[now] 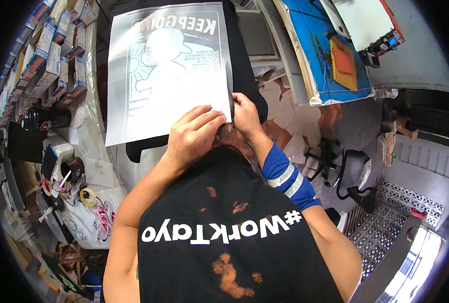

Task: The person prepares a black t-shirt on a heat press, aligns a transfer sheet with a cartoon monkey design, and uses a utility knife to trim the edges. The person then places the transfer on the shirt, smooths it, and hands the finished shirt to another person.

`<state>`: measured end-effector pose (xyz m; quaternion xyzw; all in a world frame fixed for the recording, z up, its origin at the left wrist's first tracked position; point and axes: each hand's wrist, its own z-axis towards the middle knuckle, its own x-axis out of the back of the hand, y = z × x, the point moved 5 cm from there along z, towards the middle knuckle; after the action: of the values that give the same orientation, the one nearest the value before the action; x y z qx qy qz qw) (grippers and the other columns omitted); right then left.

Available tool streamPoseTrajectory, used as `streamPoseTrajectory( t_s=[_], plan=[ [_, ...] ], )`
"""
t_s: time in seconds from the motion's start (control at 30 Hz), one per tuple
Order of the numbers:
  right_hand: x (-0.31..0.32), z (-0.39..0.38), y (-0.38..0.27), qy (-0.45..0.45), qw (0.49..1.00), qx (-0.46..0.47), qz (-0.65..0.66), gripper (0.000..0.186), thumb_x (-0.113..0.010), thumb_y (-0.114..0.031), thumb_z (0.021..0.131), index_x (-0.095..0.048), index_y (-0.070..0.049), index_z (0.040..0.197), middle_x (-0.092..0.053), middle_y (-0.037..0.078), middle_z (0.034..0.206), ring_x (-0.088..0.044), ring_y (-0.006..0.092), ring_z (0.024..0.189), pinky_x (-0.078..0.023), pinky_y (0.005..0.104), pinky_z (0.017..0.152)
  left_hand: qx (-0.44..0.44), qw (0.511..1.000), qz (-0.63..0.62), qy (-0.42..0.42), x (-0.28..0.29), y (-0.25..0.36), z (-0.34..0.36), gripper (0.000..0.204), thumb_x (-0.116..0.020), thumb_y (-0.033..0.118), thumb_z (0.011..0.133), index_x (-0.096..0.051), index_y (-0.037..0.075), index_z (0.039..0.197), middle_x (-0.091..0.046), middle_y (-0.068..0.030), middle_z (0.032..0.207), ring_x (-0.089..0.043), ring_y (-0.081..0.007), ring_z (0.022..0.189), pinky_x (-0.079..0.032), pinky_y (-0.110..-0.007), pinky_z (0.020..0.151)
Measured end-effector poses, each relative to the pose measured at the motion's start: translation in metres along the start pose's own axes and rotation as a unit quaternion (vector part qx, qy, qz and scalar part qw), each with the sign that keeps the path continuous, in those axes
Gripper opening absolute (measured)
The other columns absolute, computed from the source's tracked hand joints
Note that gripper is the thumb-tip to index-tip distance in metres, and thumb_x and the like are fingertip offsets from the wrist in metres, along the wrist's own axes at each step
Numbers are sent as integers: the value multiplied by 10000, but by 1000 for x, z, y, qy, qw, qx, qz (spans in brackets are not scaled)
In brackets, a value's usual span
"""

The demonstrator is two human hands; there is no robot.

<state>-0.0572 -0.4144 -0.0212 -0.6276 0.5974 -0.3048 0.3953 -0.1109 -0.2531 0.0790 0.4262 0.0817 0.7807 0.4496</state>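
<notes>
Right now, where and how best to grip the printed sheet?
Probably pinch the printed sheet by its lower-left corner, from the near left: it's thin, that corner seems to overhang the black surface, and the left hand and right hand are toward the lower right.

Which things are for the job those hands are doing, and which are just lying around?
Seem part of the job:
- printed sheet, left hand on its near edge, right hand at its near right corner
- black surface under the sheet

Seem just lying about:
- stacked boxes
- black container
- black office chair
</notes>
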Motion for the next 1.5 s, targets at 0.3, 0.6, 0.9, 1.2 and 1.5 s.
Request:
streamPoseTrajectory(
  t_s=[0.3, 0.6, 0.9, 1.2, 1.5],
  plan=[
    [-5, 30, -15, 25, 999, 40, 10, 331, -578, -182, 992, -558, 36, 1241, -682, 91, 810, -616, 121, 559, -435, 270, 389, 6, 1000, -11, 4, 12, 13, -3, 258, -730, 34, 736, -721, 57, 993, -737, -70, 1022, -705, -299, 996, -573, -426, 899],
    [-7, 46, -36, 20, 1000, 16, -14, 319, -579, -154, 968, -557, 37, 1223, -640, 44, 716, -592, 107, 542, -422, 259, 400, 8, 1000, -1, 13, 28, 25, -5, 230, -733, 39, 757, -724, 71, 984, -730, -52, 1032, -700, -281, 1018, -570, -433, 912],
    [-8, 68, -55, 20, 999, 24, -18, 221, -549, -123, 974, -593, 11, 1144, -643, 36, 705, -577, 101, 511, -411, 255, 388, -5, 1000, 3, 11, 37, 34, -8, 235, -745, 41, 760, -732, 78, 993, -735, -53, 1049, -702, -279, 1043, -575, -443, 925],
    [-6, 114, -70, 17, 998, 39, -39, 172, -522, -104, 961, -598, -19, 1089, -620, 27, 686, -568, 107, 516, -383, 256, 387, -20, 1000, 4, -15, 46, 43, -14, 281, -728, 88, 759, -729, 69, 1040, -721, -61, 1082, -685, -291, 1071, -573, -444, 931],
    [3, 120, -79, 16, 997, 7, -79, 323, -704, -287, 965, -607, -34, 1140, -582, 22, 732, -583, 112, 566, -405, 259, 412, 96, 963, -50, -248, 76, 19, -34, 262, -717, 86, 746, -731, 88, 1008, -724, -88, 1008, -694, -290, 994, -498, -474, 1053]
  ],
)
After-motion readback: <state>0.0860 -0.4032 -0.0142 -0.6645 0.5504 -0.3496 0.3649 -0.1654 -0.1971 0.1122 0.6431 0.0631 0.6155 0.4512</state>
